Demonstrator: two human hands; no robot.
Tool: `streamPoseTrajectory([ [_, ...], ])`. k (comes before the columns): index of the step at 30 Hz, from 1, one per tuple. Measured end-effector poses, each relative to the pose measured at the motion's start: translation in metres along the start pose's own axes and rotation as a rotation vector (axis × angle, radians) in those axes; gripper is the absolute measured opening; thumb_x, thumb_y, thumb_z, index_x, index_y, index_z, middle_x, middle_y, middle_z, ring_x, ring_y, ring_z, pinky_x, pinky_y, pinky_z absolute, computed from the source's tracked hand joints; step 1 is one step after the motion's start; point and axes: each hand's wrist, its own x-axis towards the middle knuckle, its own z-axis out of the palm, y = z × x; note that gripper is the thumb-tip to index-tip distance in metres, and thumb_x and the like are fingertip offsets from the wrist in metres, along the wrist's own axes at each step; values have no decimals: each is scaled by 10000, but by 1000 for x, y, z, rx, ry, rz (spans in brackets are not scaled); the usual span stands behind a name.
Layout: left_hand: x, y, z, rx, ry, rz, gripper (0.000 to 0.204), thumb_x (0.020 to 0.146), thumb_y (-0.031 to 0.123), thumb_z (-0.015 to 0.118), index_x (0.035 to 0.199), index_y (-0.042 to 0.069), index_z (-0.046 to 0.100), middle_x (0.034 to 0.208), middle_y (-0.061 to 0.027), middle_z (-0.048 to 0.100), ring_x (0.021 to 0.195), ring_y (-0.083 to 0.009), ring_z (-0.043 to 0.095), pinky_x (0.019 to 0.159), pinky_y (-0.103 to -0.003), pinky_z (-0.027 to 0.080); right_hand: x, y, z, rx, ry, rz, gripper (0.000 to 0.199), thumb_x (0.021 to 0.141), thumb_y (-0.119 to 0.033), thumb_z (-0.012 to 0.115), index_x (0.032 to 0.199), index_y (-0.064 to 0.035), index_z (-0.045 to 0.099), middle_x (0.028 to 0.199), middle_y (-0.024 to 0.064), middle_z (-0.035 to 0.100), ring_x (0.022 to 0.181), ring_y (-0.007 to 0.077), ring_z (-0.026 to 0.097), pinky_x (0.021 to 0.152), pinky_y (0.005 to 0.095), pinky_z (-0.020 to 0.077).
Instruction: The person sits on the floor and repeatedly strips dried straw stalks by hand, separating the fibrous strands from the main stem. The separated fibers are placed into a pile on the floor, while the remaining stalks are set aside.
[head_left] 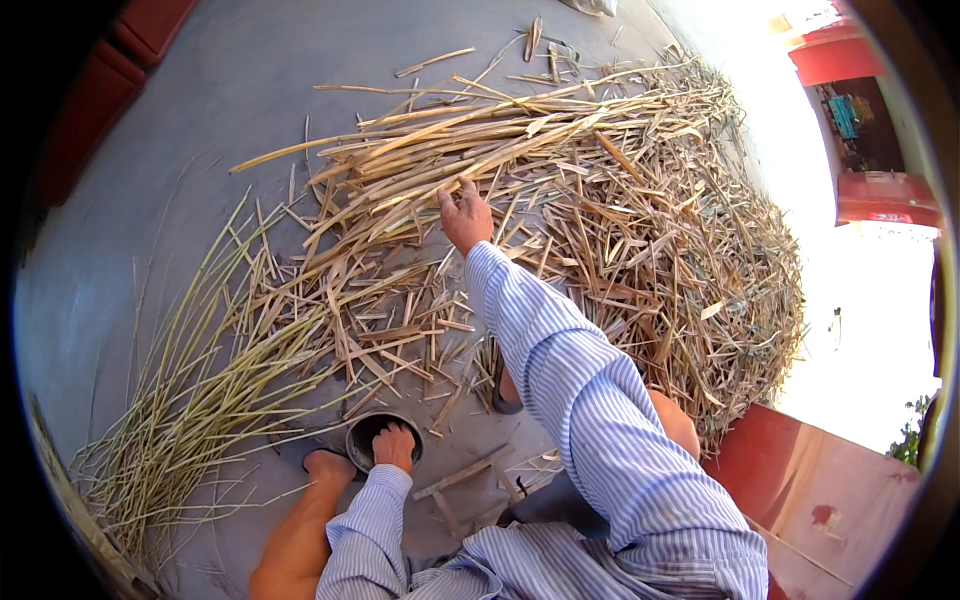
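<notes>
My right hand [465, 214] reaches far forward into a big heap of split bamboo strips [560, 190] and rests on the long pieces at its near edge, fingers curled over a strip. Whether it grips one I cannot tell. My left hand [394, 447] sits low and close, its fingers closed over the rim of a small dark round pot [366, 432] that stands on the grey floor. Both arms wear blue-and-white striped sleeves. My bare knees and a sandalled foot [325, 462] show at the bottom.
A loose bundle of thin greenish slivers [190, 410] fans out at the left. Short wood offcuts [465, 475] lie near my knees. The grey concrete floor [200, 130] runs to a red ledge [800, 480] at the right and red steps at the upper left.
</notes>
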Motion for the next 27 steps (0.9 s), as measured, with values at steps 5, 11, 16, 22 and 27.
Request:
streamPoseTrajectory([
  [5, 9, -3, 4, 20, -39, 109, 203, 768, 122, 681, 965, 77, 690, 986, -129, 660, 876, -274, 678, 700, -388, 552, 15, 5, 0, -95, 116, -121, 553, 875, -475, 599, 1261, -80, 565, 948, 226, 674, 892, 413, 646, 780, 484, 502],
  [11, 10, -12, 1, -25, -147, 148, 230, 769, 164, 690, 988, 95, 679, 927, -132, 685, 844, -281, 691, 681, -420, 547, 20, 0, -14, -253, -97, -41, 440, 874, -458, 579, 1073, -67, 626, 917, 217, 680, 896, 408, 644, 769, 474, 506],
  [16, 2, -11, -48, -157, 58, 42, 71, 770, 135, 676, 833, 102, 670, 850, -115, 692, 746, -304, 693, 649, -413, 542, 0, 4, -37, 210, 171, 194, 272, 811, -222, 652, 1030, -62, 629, 947, 206, 685, 937, 371, 655, 855, 408, 500],
  [22, -30, -28, -179, -229, 818, 148, 142, 862, 150, 618, 977, 67, 625, 913, -116, 661, 823, -282, 642, 672, -420, 475, -27, -11, -92, 1059, 80, 299, 407, 886, -101, 668, 1228, 48, 505, 890, 93, 647, 724, 146, 637, 600, 248, 521],
  [27, -117, 6, -351, 29, 1436, 219, 281, 803, 140, 712, 1055, 45, 635, 988, -48, 660, 913, -228, 602, 793, -399, 432, -98, -114, -170, 1558, -514, 271, 87, 931, -67, 615, 1004, -72, 567, 916, 65, 683, 816, 157, 673, 703, 260, 569],
])
